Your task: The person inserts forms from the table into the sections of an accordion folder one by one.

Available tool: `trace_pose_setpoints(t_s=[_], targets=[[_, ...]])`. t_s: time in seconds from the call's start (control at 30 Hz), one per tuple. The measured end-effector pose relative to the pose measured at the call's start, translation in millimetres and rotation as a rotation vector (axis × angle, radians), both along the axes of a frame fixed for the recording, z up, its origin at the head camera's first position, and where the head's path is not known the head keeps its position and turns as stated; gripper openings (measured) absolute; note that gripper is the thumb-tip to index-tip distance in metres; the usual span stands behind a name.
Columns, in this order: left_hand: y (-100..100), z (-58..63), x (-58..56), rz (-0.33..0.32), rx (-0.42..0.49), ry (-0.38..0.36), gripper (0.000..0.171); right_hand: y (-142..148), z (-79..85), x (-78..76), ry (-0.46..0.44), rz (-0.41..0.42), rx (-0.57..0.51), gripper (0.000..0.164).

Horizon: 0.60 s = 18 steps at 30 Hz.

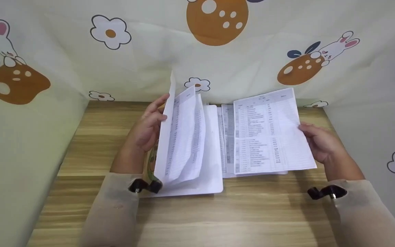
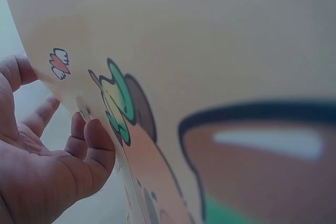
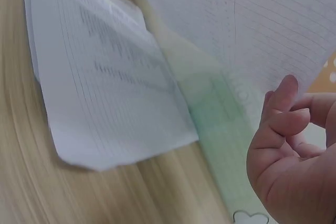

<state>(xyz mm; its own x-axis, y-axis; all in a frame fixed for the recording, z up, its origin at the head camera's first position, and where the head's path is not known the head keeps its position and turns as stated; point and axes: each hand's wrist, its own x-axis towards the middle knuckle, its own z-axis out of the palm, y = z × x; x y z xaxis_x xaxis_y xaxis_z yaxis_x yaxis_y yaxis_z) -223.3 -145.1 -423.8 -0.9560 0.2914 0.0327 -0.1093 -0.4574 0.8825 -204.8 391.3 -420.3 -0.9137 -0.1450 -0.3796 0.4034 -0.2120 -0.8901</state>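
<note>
Left hand [image 1: 145,132]: fingers curled at the outer edge of a stiff booklet cover [image 1: 165,145], gripping it; in the left wrist view two bent fingertips press close together near the edge, while other fingers reach behind it.
Right hand [image 1: 321,141]: thumb and fingers pinch the outer edge of a printed sheet [image 1: 266,133], fingertips bunched near one another.
Booklet cover: stands steeply tilted, left of centre on the table; its outer face carries a small winged heart [image 2: 60,64] and a large cartoon, partly out of frame and blurred.
Inner pages [image 1: 187,140]: printed, fanned and curling just to the right of the cover.
White leaf [image 1: 213,157]: rounded corner, flat on the table beneath those pages.
Printed sheet: right of centre, lifted and slanting, rows and columns in a table layout; text too small to read.
Underlying page [image 1: 228,145]: grey-shaded print, showing along the printed sheet's left side.
Green panel [image 3: 223,116]: pale, beneath the printed sheet in the right wrist view, flower outline near its lower end.
Forearms: light sleeves [image 1: 115,199], a black fitting [image 1: 145,186] at each wrist.
Table [image 1: 245,216]: wood-grain top.
Backdrop [image 1: 149,61]: cream cloth with rabbits, orange fruit and flowers, behind and at both sides.
</note>
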Motion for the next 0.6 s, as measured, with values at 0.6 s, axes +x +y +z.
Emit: trace_pose_setpoints(t_s=[0.6], targets=[[3.8,-1.4,0.6,-0.016,-0.025,0.003,0.07,-54.2,20.5,13.4,0.121,0.011,-0.052,0.028]])
